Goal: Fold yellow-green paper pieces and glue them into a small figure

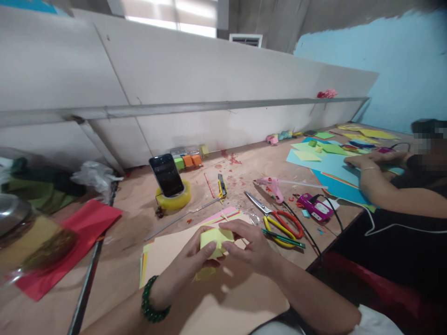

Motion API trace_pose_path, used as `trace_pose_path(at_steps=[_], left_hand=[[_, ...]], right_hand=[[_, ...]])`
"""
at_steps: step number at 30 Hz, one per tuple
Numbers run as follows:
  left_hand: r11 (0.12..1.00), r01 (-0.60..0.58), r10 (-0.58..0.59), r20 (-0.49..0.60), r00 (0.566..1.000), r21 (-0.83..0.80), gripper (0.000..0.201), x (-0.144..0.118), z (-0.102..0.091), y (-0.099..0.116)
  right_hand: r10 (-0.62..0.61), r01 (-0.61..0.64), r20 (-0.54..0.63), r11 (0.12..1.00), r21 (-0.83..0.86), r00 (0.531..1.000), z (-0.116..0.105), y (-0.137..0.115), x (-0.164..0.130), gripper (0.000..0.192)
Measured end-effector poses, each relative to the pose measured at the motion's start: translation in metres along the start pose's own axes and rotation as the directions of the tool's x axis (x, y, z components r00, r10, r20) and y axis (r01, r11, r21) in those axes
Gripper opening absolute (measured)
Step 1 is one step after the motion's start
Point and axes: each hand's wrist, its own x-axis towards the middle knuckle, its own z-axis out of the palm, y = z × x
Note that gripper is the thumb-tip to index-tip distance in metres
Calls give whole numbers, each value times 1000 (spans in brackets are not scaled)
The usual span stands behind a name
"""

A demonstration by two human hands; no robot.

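Between my two hands is a small yellow folded paper box (215,239), held above a stack of coloured paper (174,251) whose top sheet is peach. My left hand (193,253), with a dark green bead bracelet on its wrist, grips the box's left side, thumb on its near face. Fingers of my right hand (249,244) close on its right side and top edge. Beneath the hands, a bit of yellow paper (204,274) shows on the stack. A green pen (284,238) and red-and-yellow-handled scissors (275,218) lie just right of my right hand.
A phone (166,176) leans in a yellow tape roll (174,197). Beyond the stack lie a box cutter (221,185), a pink glue gun (274,188) and a purple power strip (314,207). Orange paper boxes (192,160) stand by the wall. At right, a co-worker's arm (384,186) rests over blue paper.
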Motion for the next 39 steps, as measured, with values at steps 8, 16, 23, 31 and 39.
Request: trace_pose_path(at_steps=[8, 16, 23, 31, 39], left_hand=[[998, 32, -32, 9, 999, -47, 49, -3, 5, 8], [998, 23, -21, 27, 999, -56, 44, -3, 2, 6], [999, 21, -21, 2, 1000, -32, 48, -2, 2, 4], [998, 55, -55, -16, 998, -4, 56, -2, 3, 11], [995, 75, -77, -27, 997, -60, 55, -1, 3, 11]], right_hand=[[-39, 38, 14, 998, 48, 999, -3, -5, 4, 32], [-71, 71, 11, 997, -4, 997, -3, -4, 4, 31], [-91, 91, 16, 995, -42, 996, -2, -5, 5, 29], [-133, 136, 32, 986, -101, 991, -1, -2, 3, 32], [-151, 153, 24, 981, -117, 988, 3, 2, 2, 33]])
